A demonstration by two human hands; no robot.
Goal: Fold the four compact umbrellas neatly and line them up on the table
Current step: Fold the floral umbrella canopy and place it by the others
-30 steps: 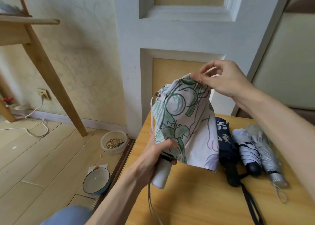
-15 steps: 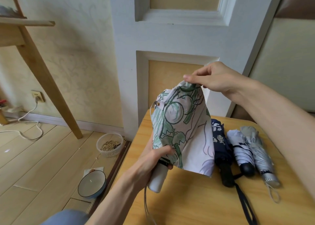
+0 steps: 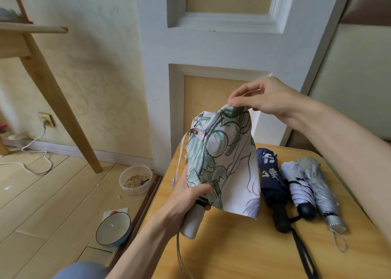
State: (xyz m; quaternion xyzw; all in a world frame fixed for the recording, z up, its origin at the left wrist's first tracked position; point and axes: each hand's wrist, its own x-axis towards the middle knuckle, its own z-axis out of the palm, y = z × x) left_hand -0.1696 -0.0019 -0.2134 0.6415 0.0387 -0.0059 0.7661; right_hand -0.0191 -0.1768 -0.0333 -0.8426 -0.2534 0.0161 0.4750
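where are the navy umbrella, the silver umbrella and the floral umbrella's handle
navy umbrella [image 3: 271, 181], head view, on its folded canopy near the white lettering
silver umbrella [image 3: 324, 196], head view, middle of its folded canopy
floral umbrella handle [image 3: 192, 223], head view, bare lower end of the white grip

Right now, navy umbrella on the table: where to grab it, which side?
I'd take the navy umbrella by its black handle, from above at the near end. The handle juts out bare toward the camera; its canopy lies against the white umbrella, and the floral umbrella hangs close on the other side.
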